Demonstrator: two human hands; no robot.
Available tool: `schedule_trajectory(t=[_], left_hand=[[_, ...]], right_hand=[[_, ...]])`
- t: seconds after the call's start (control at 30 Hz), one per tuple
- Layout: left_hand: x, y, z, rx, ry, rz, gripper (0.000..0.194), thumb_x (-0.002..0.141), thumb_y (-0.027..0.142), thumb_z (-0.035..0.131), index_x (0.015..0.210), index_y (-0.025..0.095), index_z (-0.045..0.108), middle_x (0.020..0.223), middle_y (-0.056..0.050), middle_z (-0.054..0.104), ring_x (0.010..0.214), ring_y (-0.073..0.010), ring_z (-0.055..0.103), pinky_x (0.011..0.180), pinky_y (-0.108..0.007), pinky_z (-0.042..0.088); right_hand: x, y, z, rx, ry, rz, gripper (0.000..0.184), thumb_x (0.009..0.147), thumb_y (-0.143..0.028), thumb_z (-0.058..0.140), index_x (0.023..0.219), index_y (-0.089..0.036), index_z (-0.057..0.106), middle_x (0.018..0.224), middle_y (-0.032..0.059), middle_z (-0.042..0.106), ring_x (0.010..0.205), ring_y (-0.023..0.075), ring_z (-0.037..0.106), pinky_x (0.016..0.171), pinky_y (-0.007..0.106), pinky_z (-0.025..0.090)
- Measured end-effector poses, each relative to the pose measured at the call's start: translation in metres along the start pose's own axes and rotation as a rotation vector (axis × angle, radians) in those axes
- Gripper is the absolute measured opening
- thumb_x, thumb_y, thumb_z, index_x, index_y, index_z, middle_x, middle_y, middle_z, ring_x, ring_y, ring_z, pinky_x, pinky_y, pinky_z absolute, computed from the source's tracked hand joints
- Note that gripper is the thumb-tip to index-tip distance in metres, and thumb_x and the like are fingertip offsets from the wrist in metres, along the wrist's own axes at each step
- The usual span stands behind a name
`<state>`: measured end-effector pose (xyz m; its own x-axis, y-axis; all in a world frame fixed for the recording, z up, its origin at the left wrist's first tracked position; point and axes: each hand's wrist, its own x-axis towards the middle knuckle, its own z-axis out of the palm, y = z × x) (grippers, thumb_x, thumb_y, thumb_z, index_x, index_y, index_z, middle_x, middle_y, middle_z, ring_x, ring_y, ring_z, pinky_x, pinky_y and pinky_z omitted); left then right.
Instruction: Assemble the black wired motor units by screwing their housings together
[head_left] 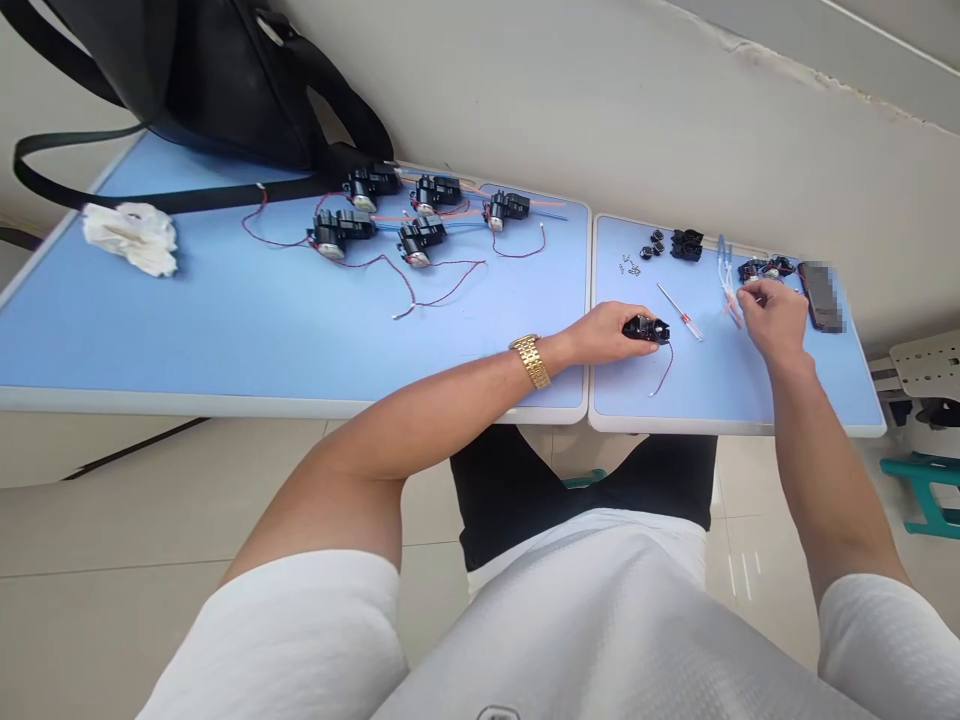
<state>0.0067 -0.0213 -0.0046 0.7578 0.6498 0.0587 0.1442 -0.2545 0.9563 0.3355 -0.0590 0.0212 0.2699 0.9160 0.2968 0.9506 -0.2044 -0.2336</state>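
Light-blue tabletop (225,320) with white edge; black housing (643,328) trailing red wire (663,370); red-and-clear screwdriver (684,315); gold link watch (530,361); black bag (225,80); white tissue (131,238); white shirt (600,620); black shorts (495,490); teal stool (926,495).

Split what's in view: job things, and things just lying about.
Job: left hand holding black part, right hand, screwdriver, screws, wires, black units.
Lying about: black bag, crumpled tissue, blurred slab.
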Motion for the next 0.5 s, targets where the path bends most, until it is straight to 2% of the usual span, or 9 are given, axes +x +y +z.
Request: schedule_trajectory(t=[0.17, 0.33, 0.5], left_hand=[[-0.001, 0.002, 0.000, -0.018, 0.011, 0.015, 0.033, 0.087, 0.037, 0.079, 0.112, 0.016, 0.080, 0.079, 0.001, 0.068, 0.071, -0.0131, 0.058, 0.069, -0.028, 0.045], [-0.001, 0.002, 0.001, -0.026, 0.023, 0.028, 0.032, 0.085, 0.037, 0.079, 0.109, 0.016, 0.080, 0.076, 0.002, 0.066, 0.069, -0.0126, 0.057, 0.069, -0.028, 0.045], [0.000, 0.003, 0.001, -0.041, 0.025, 0.038, 0.031, 0.084, 0.037, 0.080, 0.107, 0.017, 0.080, 0.072, 0.003, 0.065, 0.068, -0.0133, 0.058, 0.069, -0.029, 0.046]], right_hand=[[0.022, 0.006, 0.002, -0.081, -0.062, 0.025, 0.027, 0.089, -0.032, 0.062, 0.103, -0.024, 0.083, 0.111, 0.0118, 0.084, 0.105, 0.0329, 0.074, 0.098, 0.050, 0.056], [0.036, 0.000, 0.015, -0.161, -0.109, 0.064, 0.022, 0.085, -0.029, 0.066, 0.099, -0.023, 0.083, 0.103, 0.0132, 0.082, 0.107, 0.0353, 0.072, 0.098, 0.052, 0.054], [0.045, 0.002, 0.016, -0.210, -0.121, 0.117, 0.023, 0.084, -0.027, 0.067, 0.100, -0.021, 0.082, 0.095, 0.0153, 0.079, 0.108, 0.0364, 0.069, 0.097, 0.053, 0.053]])
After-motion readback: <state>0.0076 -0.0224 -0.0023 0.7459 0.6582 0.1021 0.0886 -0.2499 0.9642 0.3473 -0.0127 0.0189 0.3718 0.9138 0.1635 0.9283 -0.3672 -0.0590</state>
